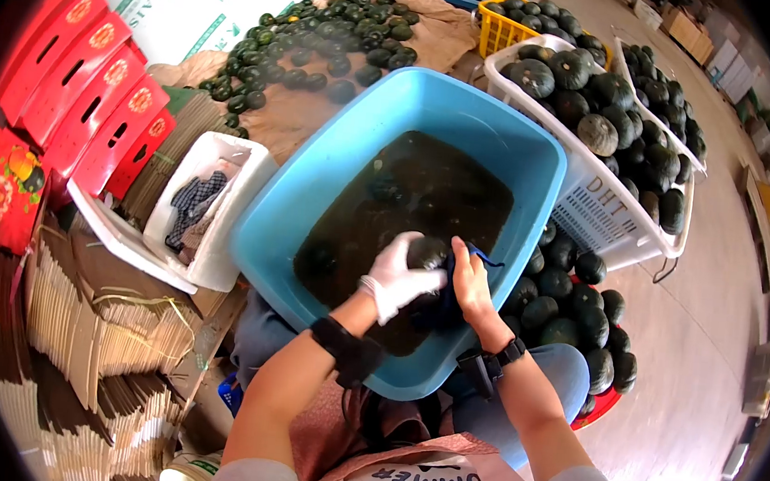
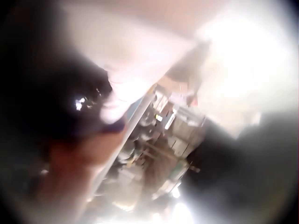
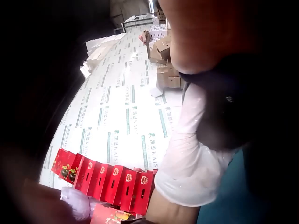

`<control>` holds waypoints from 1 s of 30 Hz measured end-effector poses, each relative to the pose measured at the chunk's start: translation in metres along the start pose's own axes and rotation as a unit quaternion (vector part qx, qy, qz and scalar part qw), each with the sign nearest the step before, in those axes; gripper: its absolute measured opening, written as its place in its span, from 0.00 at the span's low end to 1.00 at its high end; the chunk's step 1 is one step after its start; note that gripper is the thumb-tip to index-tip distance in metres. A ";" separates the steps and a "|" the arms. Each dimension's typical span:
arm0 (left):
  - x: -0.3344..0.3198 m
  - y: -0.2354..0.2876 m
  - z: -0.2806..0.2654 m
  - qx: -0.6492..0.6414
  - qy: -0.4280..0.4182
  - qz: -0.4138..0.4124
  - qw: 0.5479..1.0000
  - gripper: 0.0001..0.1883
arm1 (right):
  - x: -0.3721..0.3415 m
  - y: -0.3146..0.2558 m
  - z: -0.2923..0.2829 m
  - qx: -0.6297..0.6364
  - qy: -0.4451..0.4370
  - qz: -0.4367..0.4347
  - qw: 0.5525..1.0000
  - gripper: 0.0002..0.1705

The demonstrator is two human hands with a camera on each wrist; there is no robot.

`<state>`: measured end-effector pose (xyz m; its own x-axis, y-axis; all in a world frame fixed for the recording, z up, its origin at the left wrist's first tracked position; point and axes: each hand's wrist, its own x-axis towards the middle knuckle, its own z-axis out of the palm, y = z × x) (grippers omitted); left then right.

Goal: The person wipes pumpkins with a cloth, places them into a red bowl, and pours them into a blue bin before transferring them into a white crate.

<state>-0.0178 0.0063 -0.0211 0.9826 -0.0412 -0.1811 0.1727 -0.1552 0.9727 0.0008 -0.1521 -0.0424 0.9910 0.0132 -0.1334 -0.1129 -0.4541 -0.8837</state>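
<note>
Over the murky water in a blue tub (image 1: 264, 222), the white-gloved left hand (image 1: 391, 277) grips a dark green squash (image 1: 426, 253) from its left side. The bare right hand (image 1: 470, 283) holds a dark blue cloth (image 1: 439, 306) against the squash's right side. In the left wrist view the gloved hand (image 2: 126, 70) is blurred, with the squash (image 2: 79, 95) dark and wet beside it. The right wrist view shows the bare hand (image 3: 201, 37), the cloth (image 3: 210, 77) and the squash (image 3: 224, 112) in shadow, opposite the glove.
Squashes fill a white crate (image 1: 588, 193), a yellow basket (image 1: 501, 34) and a red basin (image 1: 602, 408) on the right. More lie on a brown sheet (image 1: 323, 109) behind. At left are a foam box (image 1: 212, 254), red cartons (image 1: 81, 81) and stacked cardboard (image 1: 63, 306).
</note>
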 end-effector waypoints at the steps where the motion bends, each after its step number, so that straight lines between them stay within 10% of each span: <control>1: -0.005 -0.016 0.008 0.134 0.051 0.109 0.984 0.37 | 0.003 -0.006 0.003 -0.043 -0.017 0.051 0.998 0.27; 2: -0.011 -0.027 0.016 0.264 0.102 0.212 0.935 0.42 | 0.005 -0.014 0.005 -0.089 -0.034 0.101 0.990 0.24; 4: -0.015 -0.019 0.022 0.219 0.093 0.254 0.937 0.43 | -0.002 -0.005 0.008 -0.056 0.033 -0.089 0.994 0.25; 6: -0.015 -0.010 0.019 0.200 0.138 0.324 0.914 0.43 | 0.008 -0.007 0.011 0.285 0.003 0.085 0.955 0.26; 10: -0.004 -0.007 0.042 -0.262 0.189 0.163 0.932 0.46 | -0.006 -0.026 0.019 0.659 -0.066 0.184 0.726 0.33; 12: 0.002 -0.007 0.040 -0.225 0.220 0.167 0.934 0.45 | -0.006 -0.022 0.027 0.659 -0.047 0.221 0.718 0.39; 17: 0.030 0.007 -0.016 -0.353 0.164 -0.058 0.919 0.45 | -0.032 -0.002 0.032 0.419 -0.139 0.282 0.852 0.31; 19: 0.063 0.018 -0.075 -0.058 0.202 0.089 0.974 0.36 | -0.041 -0.022 0.030 0.411 -0.182 0.223 0.865 0.17; 21: 0.082 0.009 -0.120 0.302 0.219 0.296 0.879 0.32 | -0.033 -0.029 0.023 0.453 -0.166 0.264 0.835 0.17; 24: 0.100 -0.042 -0.160 0.194 0.034 0.160 0.967 0.25 | -0.028 -0.036 0.009 0.492 -0.138 0.292 0.808 0.12; 25: 0.108 -0.040 -0.166 0.157 -0.019 0.119 0.980 0.24 | -0.026 -0.041 0.012 0.441 -0.105 0.231 0.861 0.10; 28: 0.096 -0.043 -0.155 0.431 -0.097 -0.263 0.858 0.28 | -0.019 -0.029 0.028 0.288 -0.041 0.095 0.952 0.10; 30: 0.100 -0.099 -0.149 0.525 -0.110 -0.329 0.777 0.29 | -0.019 -0.004 0.041 0.185 -0.002 0.019 0.982 0.13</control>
<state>0.0737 0.1642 -0.1142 0.6498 0.2384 -0.7217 0.3681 -0.9294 0.0244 -0.0206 -0.1142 -0.0546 0.9852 0.0067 -0.1714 -0.1700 -0.0987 -0.9805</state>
